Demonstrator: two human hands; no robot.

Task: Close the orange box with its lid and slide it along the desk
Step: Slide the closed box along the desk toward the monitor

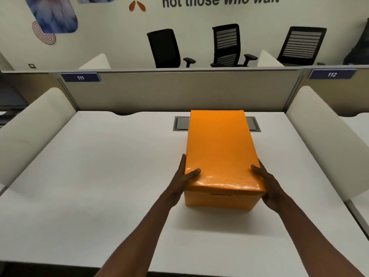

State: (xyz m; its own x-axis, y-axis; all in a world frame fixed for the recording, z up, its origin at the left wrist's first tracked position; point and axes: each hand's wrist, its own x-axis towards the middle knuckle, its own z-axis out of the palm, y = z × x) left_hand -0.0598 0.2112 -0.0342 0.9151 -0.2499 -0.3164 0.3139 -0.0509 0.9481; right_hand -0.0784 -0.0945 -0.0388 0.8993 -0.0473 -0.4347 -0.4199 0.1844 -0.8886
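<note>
The orange box point(219, 198) stands on the white desk point(89, 186), its long side running away from me. Its glossy orange lid point(218, 144) sits flat on top, covering it fully. My left hand point(184, 175) grips the near left corner, thumb on the lid and fingers down the side. My right hand point(266, 183) holds the near right corner the same way, thumb on the lid's top edge. The box's far end overlaps a grey cable hatch point(180, 123) set in the desk.
White curved dividers stand at the left point(34, 124) and right point(323, 132) sides of the desk. A beige partition point(179, 90) with tags 111 and 112 closes the back. Black office chairs point(164, 48) stand beyond it.
</note>
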